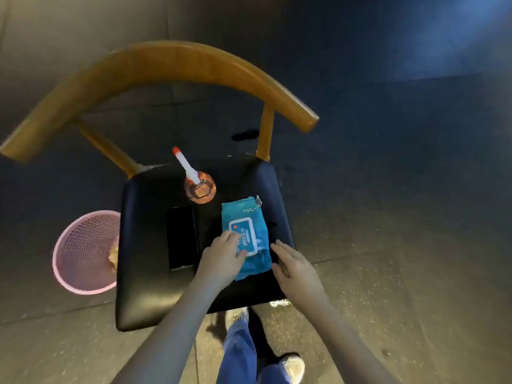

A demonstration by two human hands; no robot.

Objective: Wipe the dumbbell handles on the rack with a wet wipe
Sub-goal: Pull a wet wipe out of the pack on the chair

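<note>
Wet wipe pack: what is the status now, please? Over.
Left hand on wet wipe pack flap, grip unclear. Right hand open at pack's right edge. Pack flat on chair seat, no wipe out. Phone beside, not blocking.

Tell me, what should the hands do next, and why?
Probably peel up the flap on the pack and pull out one wipe. The left hand touches the flap, the right hand is open beside the pack, and neither holds a wipe.
</note>
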